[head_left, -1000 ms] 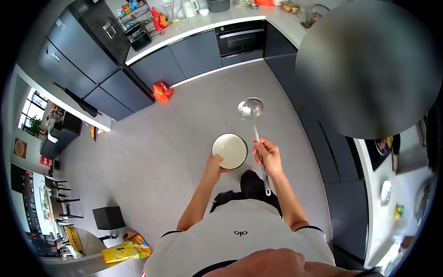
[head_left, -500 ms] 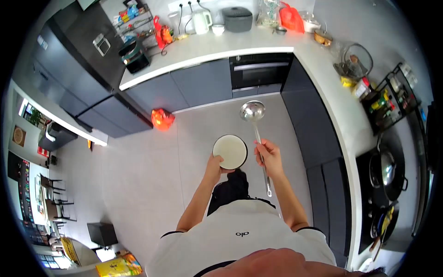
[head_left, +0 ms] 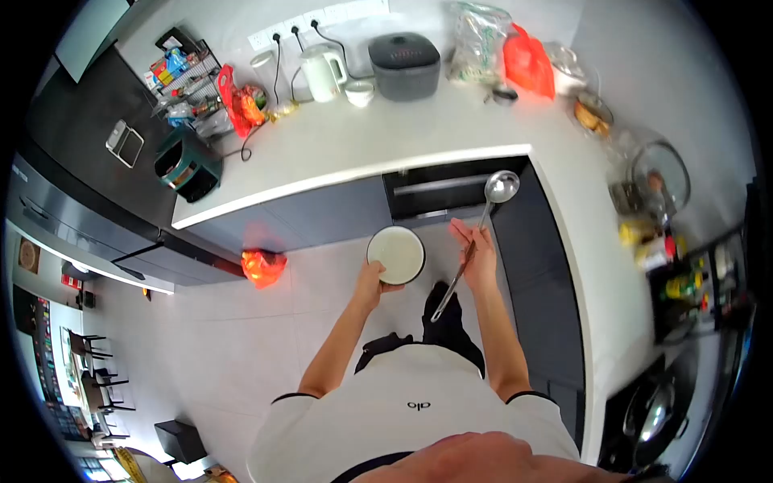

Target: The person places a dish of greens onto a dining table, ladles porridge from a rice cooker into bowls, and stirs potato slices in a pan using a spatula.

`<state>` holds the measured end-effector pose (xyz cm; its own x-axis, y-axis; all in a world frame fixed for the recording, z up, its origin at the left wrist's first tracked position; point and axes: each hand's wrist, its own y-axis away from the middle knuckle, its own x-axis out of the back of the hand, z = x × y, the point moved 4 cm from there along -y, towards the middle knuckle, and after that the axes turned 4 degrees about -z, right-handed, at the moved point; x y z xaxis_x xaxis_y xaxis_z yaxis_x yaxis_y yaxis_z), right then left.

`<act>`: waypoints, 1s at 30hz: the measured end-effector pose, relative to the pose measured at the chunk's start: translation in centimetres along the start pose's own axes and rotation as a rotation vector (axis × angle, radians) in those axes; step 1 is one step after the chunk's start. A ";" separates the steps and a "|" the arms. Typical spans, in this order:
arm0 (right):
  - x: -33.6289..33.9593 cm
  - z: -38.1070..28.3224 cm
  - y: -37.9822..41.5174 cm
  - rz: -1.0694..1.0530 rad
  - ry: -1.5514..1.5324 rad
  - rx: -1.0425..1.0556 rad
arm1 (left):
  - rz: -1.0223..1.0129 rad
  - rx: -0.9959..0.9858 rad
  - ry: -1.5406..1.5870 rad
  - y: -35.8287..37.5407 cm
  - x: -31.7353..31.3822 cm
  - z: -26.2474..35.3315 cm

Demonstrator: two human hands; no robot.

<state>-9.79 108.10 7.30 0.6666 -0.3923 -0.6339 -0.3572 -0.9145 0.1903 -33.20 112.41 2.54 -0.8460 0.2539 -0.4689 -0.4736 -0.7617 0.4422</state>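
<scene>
A white bowl with a dark rim is held level at its lower left by my left hand, with the thumb over the rim. To its right, my right hand grips the handle of a metal ladle, some of its fingers stretched out. The ladle's round head points up and away, and its handle runs down past my palm. Bowl and ladle are apart. The inside of the bowl looks pale, and I cannot make out any contents.
Ahead, the white counter bears a dark rice cooker, a kettle, a small white bowl and a red bag. On the right are a wok and a spice rack. An orange bag lies on the floor.
The counter ahead is nearer. The ladle has tilted, its head now leaning right and its handle end left, and my right hand's fingers have loosened. The bowl stays in my left hand.
</scene>
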 end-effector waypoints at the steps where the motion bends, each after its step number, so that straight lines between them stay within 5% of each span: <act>1: -0.3 -0.4 -3.7 -0.030 -0.052 0.004 | 0.013 -0.013 0.024 -2.4 -0.3 0.8; 9: -2.8 -1.1 -31.9 -0.079 -0.066 -0.064 | 0.213 -0.091 0.127 -19.1 0.8 7.9; 14: -5.7 1.4 -47.3 -0.106 -0.217 -0.116 | 0.065 -0.166 0.102 -29.5 3.4 13.9; 17: -6.8 3.5 -53.3 0.036 -0.325 -0.136 | 0.327 -0.042 -0.021 -35.4 6.4 15.5; 30: -10.2 5.0 -58.8 0.378 -0.397 -0.056 | 0.223 0.141 -0.393 -47.1 7.9 22.7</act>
<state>1.18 166.41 -1.15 0.1964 -0.6364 -0.7460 -0.4814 -0.7253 0.4920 -23.13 163.83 -4.64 -0.9466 0.3202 -0.0372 -0.2750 -0.7419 0.6115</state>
